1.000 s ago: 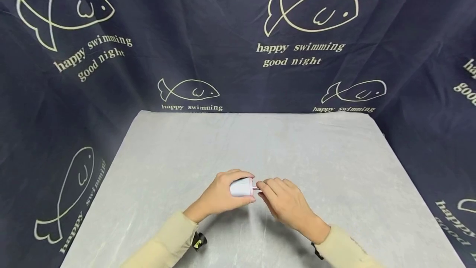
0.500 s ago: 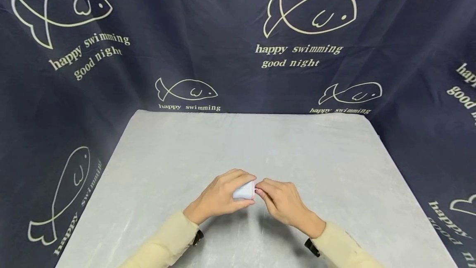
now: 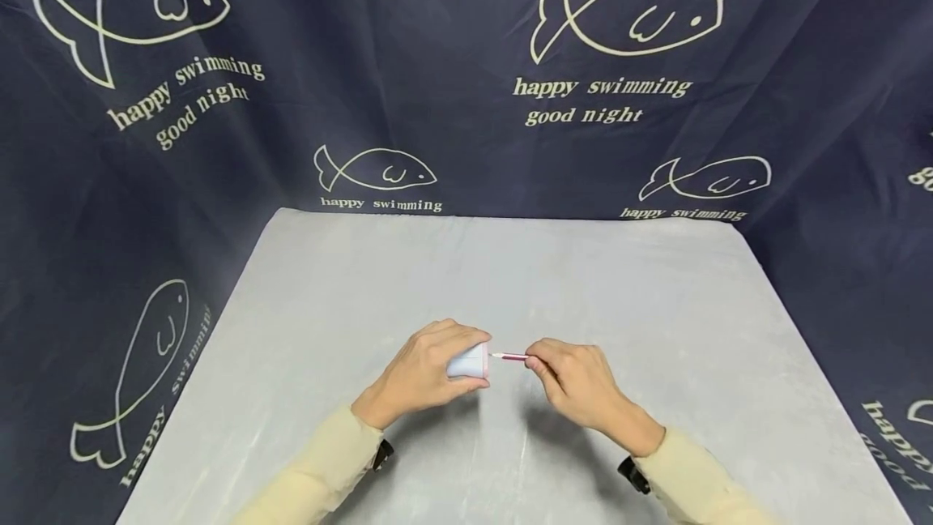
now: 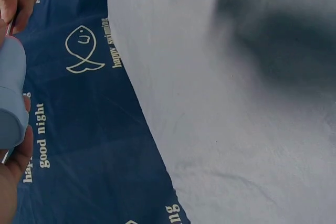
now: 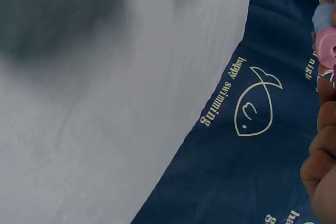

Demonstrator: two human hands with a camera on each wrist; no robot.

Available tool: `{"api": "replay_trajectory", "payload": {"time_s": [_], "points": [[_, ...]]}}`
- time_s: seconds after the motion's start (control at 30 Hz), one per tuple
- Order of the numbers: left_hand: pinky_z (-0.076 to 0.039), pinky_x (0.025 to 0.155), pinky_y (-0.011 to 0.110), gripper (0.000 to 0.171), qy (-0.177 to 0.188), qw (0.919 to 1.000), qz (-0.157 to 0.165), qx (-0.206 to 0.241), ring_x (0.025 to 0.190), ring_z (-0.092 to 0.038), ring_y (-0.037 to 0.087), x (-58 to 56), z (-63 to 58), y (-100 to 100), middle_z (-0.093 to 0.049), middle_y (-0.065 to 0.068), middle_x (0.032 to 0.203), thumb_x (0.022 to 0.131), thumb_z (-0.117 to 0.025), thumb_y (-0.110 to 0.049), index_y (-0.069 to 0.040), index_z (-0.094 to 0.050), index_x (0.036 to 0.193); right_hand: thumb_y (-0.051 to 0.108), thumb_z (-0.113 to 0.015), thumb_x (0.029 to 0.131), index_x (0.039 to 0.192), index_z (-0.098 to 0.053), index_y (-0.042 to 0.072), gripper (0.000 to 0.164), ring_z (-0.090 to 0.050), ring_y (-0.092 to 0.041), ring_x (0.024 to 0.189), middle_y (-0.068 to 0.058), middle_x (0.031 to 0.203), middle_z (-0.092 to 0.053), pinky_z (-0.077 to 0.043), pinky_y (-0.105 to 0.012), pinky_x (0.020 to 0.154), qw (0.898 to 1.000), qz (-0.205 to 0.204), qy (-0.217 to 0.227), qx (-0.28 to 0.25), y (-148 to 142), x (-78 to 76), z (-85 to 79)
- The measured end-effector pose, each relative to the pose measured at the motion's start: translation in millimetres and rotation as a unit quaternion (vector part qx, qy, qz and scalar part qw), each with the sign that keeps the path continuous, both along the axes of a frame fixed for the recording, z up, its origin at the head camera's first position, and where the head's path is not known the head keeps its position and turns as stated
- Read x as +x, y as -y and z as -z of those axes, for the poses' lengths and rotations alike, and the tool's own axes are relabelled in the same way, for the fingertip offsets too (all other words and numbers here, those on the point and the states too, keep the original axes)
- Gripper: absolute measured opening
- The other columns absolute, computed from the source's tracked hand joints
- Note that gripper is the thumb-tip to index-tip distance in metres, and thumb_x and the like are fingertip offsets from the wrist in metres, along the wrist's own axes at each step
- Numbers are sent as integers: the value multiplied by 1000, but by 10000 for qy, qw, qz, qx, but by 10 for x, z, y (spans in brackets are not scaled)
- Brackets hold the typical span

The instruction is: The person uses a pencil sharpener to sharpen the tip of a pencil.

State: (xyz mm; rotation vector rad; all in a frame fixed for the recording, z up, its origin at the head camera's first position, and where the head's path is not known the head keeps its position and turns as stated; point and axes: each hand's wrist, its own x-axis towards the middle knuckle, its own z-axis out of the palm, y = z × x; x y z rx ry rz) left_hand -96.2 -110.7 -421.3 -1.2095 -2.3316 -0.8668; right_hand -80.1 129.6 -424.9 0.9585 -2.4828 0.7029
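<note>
A light-blue pencil sharpener [image 3: 466, 363] with a pink end lies sideways in my left hand [image 3: 426, 367], thumb and fingers round its body. Facing right, that pink end [image 5: 326, 45] shows a hole in the right wrist view. My right hand [image 3: 586, 383] pinches a dark-red pencil [image 3: 514, 356] by its rear part. Its pale sharpened tip points left at the sharpener, a small gap away from the pink end. In the left wrist view the sharpener [image 4: 11, 82] is cut off by the frame's edge. Both hands are held above the table.
A table with a pale grey cloth [image 3: 466, 282] spreads below the hands. Dark-blue curtains [image 3: 481, 104] printed with fish and lettering hang behind it and at both sides. A black wrist strap [image 3: 634, 475] shows at the right sleeve.
The pencil was in the sharpener's hole, mostly hidden. My right hand has drawn it out to the right, so its tip now shows. The left hand keeps hold of the sharpener.
</note>
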Motion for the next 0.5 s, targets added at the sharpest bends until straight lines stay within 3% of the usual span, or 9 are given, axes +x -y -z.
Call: {"api": "replay_trajectory", "payload": {"time_s": [0.17,0.37,0.5], "points": [[-49,80,24,49,67,9999,-69,-66,92,-62,12,-10,-22,-11,-71,0,104,69,-85,-28,-7,-67,110,22,-57,94,77,-61,17,18,-29,7,51,14,61,-44,-23,-10,45,10000,-31,-25,29,-17,-17,-25],[-45,77,28,52,-27,9989,-464,-41,90,-57,14,-13,-3,-6,-71,-3,98,65,-87,-32,-10,-67,108,13,-64,88,78,-63,17,10,-31,6,52,15,62,-44,-25,-12,46,9998,129,130,-32,-30,-10,-31],[-47,77,30,55,308,9971,-671,175,91,-58,16,-13,13,8,-69,2,97,64,-87,-31,-8,-66,109,1,-63,85,90,-66,13,13,-33,5,56,12,69,-46,-29,-15,47,9986,275,386,-218,-49,-21,-29]]}}
